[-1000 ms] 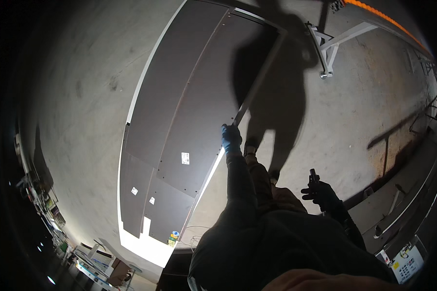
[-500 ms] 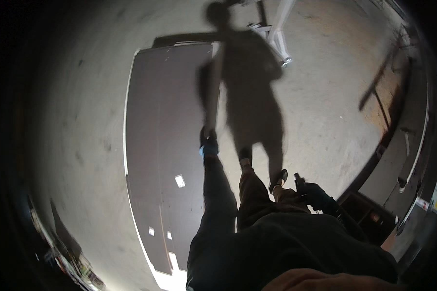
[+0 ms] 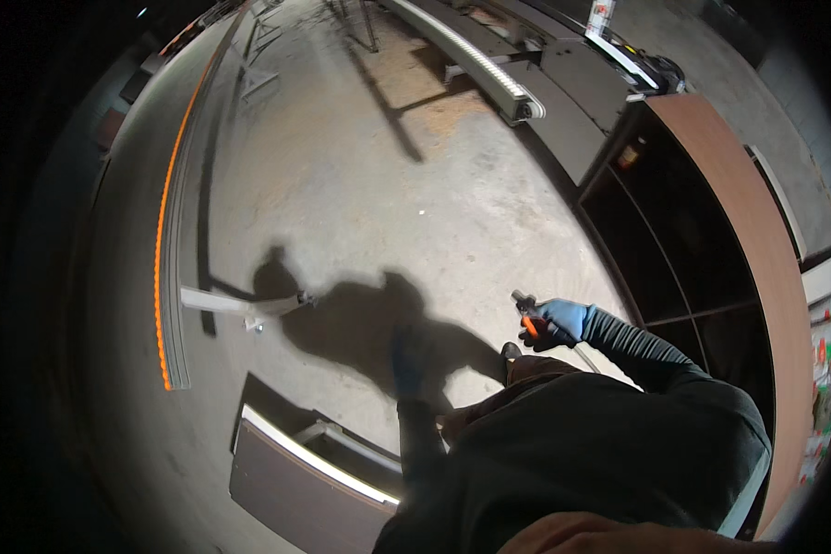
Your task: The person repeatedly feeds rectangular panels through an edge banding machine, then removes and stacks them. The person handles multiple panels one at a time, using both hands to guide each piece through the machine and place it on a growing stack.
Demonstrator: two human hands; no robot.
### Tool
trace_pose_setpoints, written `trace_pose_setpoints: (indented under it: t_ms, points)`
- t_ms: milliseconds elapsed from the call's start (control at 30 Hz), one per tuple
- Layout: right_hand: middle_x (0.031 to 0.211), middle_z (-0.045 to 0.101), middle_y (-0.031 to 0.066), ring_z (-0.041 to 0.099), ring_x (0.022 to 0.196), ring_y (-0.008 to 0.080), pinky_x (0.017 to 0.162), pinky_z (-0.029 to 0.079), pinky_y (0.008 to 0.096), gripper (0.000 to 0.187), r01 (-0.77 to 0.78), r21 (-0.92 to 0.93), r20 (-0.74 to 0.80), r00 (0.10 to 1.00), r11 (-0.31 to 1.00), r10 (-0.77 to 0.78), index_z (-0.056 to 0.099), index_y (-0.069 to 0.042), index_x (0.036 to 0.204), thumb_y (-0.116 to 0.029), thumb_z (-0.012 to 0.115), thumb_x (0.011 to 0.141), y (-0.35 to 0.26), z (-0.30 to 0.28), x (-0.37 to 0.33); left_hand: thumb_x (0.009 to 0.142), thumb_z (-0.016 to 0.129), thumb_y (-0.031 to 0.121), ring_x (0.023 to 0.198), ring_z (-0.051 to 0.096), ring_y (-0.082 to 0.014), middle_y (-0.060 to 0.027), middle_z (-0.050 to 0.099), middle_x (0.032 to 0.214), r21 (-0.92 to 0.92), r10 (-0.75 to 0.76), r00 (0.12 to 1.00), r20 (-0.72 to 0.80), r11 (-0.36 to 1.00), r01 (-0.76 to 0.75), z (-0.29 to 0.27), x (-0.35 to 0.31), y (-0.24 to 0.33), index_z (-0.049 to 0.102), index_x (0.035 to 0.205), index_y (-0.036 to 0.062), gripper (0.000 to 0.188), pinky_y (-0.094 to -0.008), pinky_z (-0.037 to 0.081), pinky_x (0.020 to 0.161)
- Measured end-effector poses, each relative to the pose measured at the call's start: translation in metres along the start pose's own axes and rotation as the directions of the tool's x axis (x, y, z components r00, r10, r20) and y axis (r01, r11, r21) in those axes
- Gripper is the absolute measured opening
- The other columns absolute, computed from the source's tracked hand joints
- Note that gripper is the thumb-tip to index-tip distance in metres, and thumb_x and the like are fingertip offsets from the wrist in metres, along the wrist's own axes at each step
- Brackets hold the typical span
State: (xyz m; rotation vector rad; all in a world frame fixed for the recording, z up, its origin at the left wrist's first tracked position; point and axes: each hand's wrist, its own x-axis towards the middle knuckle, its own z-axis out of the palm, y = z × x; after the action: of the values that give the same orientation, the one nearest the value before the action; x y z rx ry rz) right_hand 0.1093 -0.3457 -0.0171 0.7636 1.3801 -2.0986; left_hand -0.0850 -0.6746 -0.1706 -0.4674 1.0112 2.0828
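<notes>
My right hand [image 3: 552,325], in a blue and black glove, is closed round a small black-and-orange hand tool [image 3: 528,314]. The tool's dark tip points away to the left, and a thin pale hose or cord [image 3: 585,358] shows below the hand. My left hand [image 3: 408,362], also gloved, hangs in my own shadow in front of my body. It is too dark and smeared to make out its fingers, or anything in them. Nearest to it, at the lower left, is a dark brown panel [image 3: 309,489] with a white edge, raised on a pale metal support [image 3: 351,443].
On the right stands a dark open cabinet [image 3: 683,222] with a brown wooden side [image 3: 725,175]. A roller conveyor [image 3: 475,55] runs at the far side. To the left, a long rail with orange rollers [image 3: 168,240] rests on pale legs [image 3: 240,302] over the concrete floor [image 3: 342,185].
The view has swung right, bringing the cabinet and conveyor in. My left hand was over the long dark panel and is now apart from it. My right hand still grips the tool.
</notes>
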Motion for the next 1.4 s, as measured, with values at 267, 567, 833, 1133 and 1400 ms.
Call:
trace_pose_setpoints:
  t_ms: [267, 567, 833, 1133, 1400]
  points:
    - [0.110, 0.066, 0.0346, 0.072, 0.093, 0.0414, 0.059, 0.064, 0.0338, 0.066, 0.387, 0.653, -0.286, 0.922, 0.652, -0.261, 0.047, -0.003, 0.125, -0.063, 0.027, 0.103, -0.090, -0.137, -0.105, 0.102, 0.055, 0.035, 0.139, 0.042, -0.0337, -0.0149, 0.039, 0.156, 0.373, -0.224, 0.773, 0.593, 0.928, -0.017, 0.332, 0.077, -0.033, 0.035, 0.154, 0.0096, 0.061, -0.0479, 0.034, 0.115]
    - [0.108, 0.071, 0.0143, 0.070, 0.065, 0.0179, 0.045, 0.052, 0.0208, 0.054, 0.585, 0.148, -0.718, 0.618, 0.797, -0.320, 0.058, -0.002, 0.123, -0.051, 0.042, 0.105, -0.159, -0.217, -0.170, 0.098, 0.062, 0.031, 0.132, 0.051, -0.0336, -0.0161, 0.051, 0.146, 0.543, -0.365, 0.745, 0.558, 0.840, 0.004, 0.506, 0.178, -0.089, 0.046, 0.147, 0.0068, 0.058, -0.0472, 0.040, 0.111]
    - [0.097, 0.070, 0.0114, 0.069, 0.086, 0.0242, 0.078, 0.055, 0.0344, 0.046, -0.179, -0.918, -0.394, 0.491, 0.353, -0.777, 0.058, -0.005, 0.117, -0.020, 0.081, 0.079, -0.237, -0.313, -0.186, 0.094, 0.066, 0.031, 0.135, 0.048, -0.0359, -0.0168, 0.047, 0.150, 0.555, -0.384, 0.734, 0.560, 0.832, 0.012, 0.620, 0.306, -0.105, 0.045, 0.147, 0.0085, 0.061, -0.0492, 0.038, 0.112]
    - [0.092, 0.069, 0.0099, 0.069, 0.076, 0.0183, 0.065, 0.057, 0.0292, 0.031, -0.237, -0.745, -0.614, 0.608, 0.623, -0.503, 0.062, -0.005, 0.109, -0.033, 0.064, 0.095, -0.275, -0.371, -0.191, 0.092, 0.068, 0.040, 0.147, 0.030, -0.0342, -0.0143, 0.027, 0.162, 0.545, -0.468, 0.719, 0.513, 0.825, 0.147, 0.718, 0.377, -0.136, 0.033, 0.156, 0.0111, 0.078, -0.0497, 0.027, 0.119]
    - [0.090, 0.069, 0.0132, 0.069, 0.077, 0.0260, 0.067, 0.056, 0.0344, 0.034, -0.253, -0.336, -0.720, 0.690, 0.907, -0.074, 0.060, -0.001, 0.108, -0.024, 0.073, 0.086, -0.280, -0.433, -0.174, 0.100, 0.054, 0.039, 0.135, 0.044, -0.0267, -0.0078, 0.053, 0.144, 0.456, -0.552, 0.542, 0.634, 0.833, 0.314, 0.736, 0.415, -0.156, 0.050, 0.142, 0.0082, 0.052, -0.0461, 0.030, 0.115]
